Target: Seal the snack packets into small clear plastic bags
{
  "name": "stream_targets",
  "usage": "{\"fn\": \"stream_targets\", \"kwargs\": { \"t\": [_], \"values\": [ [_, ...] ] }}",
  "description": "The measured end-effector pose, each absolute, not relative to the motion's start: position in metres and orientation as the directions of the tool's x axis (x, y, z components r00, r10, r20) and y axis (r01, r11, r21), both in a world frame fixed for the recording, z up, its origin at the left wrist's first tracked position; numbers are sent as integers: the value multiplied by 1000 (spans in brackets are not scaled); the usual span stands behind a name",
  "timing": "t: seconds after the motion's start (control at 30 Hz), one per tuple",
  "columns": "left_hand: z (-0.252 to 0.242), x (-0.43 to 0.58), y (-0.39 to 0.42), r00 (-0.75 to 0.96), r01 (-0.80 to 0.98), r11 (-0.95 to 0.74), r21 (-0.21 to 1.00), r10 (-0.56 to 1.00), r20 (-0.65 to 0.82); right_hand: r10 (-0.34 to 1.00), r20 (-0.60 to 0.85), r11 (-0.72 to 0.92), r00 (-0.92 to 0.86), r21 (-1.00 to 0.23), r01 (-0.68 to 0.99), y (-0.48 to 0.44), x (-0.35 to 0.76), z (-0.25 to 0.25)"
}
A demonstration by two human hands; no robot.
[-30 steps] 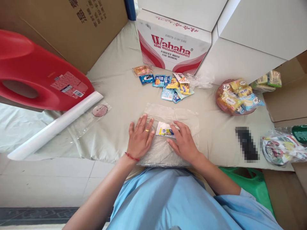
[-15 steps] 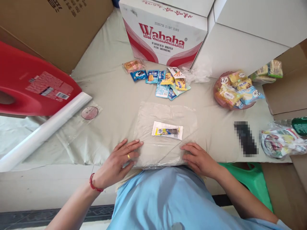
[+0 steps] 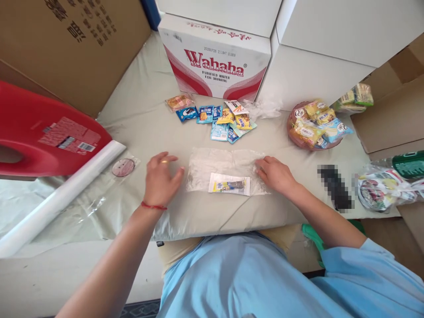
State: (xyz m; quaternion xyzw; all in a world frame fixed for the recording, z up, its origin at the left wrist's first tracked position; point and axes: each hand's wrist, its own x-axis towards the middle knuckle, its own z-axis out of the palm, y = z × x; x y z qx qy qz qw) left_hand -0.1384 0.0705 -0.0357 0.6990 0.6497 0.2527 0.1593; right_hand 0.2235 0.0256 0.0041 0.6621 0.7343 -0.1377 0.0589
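Left hand (image 3: 162,179) held half-open, nothing gripped. Plastic (image 3: 223,160) touched by right hand (image 3: 274,174); pinch can't be confirmed. Sachet (image 3: 229,184) laid between.

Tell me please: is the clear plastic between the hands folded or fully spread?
Apparently folded: the clear plastic now stops near the packet; earlier, it reached the table edge.

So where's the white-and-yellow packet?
In the head view, the packet lies near centre on the clear plastic, between the left hand and right hand.
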Motion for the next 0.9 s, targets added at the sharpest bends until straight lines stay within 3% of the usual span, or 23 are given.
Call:
{"fn": "stream_targets", "kwargs": {
  "t": [0.1, 0.2, 0.3, 0.43, 0.53, 0.6, 0.77, 0.9],
  "values": [
    [-23, -138, 44, -96, 852, -151, 501, 896, 434, 979, -135, 134, -156, -154, 979, 38, 227, 10],
    [-6, -121, 9, 51, 836, -368, 407, 790, 611, 960, -53, 257, -276, -236, 937, 57, 218, 13],
    [0, -85, -13, 364, 690, -625, 365, 736, 571, 923, -81, 345, -376, -260, 902, 80, 194, 6],
    [-19, -43, -13, 533, 687, -642, 340, 763, 364, 920, -181, 316, -347, -181, 931, 105, 161, -11],
    [-41, -33, -6, 566, 729, -610, 311, 792, 229, 898, -294, 267, -328, -228, 936, 116, 155, -17],
    [-50, -33, -5, 567, 739, -605, 296, 796, 212, 871, -322, 279, -372, -302, 912, 119, 159, -15],
    [-56, -35, -9, 553, 745, -602, 287, 799, 238, 850, -96, 443, -518, -399, 803, 95, 168, 12],
    [-61, -35, -8, 513, 742, -567, 359, 824, 241, 727, -172, 569, -665, -392, 723, 51, 167, 25]
  ]
}}
